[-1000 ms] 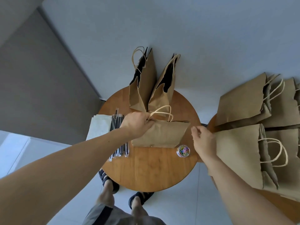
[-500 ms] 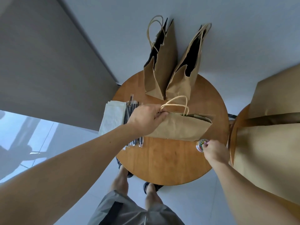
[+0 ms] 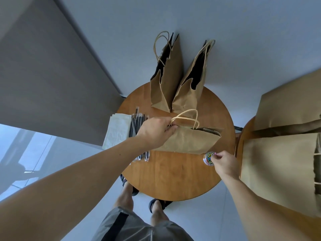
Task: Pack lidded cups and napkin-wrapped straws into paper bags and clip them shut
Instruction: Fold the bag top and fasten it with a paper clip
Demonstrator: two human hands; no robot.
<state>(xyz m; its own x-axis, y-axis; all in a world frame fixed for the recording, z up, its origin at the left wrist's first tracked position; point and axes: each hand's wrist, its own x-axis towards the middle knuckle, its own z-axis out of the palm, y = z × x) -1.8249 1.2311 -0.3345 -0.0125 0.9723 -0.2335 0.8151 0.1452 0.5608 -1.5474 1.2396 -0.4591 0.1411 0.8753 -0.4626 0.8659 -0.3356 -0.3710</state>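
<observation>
Head view: I am looking down over a person's two bare arms, grey shorts and sandalled feet.
Room: a pale wall is meeting a grey panel on the left, and a glossy floor is reflecting light below.
Round table (image 3: 173, 176): warm brown wood, standing in the middle and carrying most of the items.
Side table (image 3: 298, 225): a second wooden top is showing at the right edge.
Flat bags (image 3: 278, 167): brown paper bags are lying stacked on the side table.
Standing bags (image 3: 166, 84): two are standing upright at the round table's far edge, mouths gaping, their bases touching.
Held bag (image 3: 191, 141): plain brown paper, serrated mouth pointing right, is lying on its side mid-table, twisted paper handles arching up.
Napkins (image 3: 118, 131): a pale stack is lying at the left rim.
Straws (image 3: 137, 121): dark, clear-wrapped, are lying just beside the napkins.
Left hand (image 3: 156, 131): is gripping the held bag's top edge at the handle.
Right hand (image 3: 224, 162): fingers are curling over the clip tub; whether they are pinching a clip I cannot tell.
Clip tub (image 3: 208, 159): small, round, holding coloured paper clips, is sitting just beside the held bag's lower corner.
</observation>
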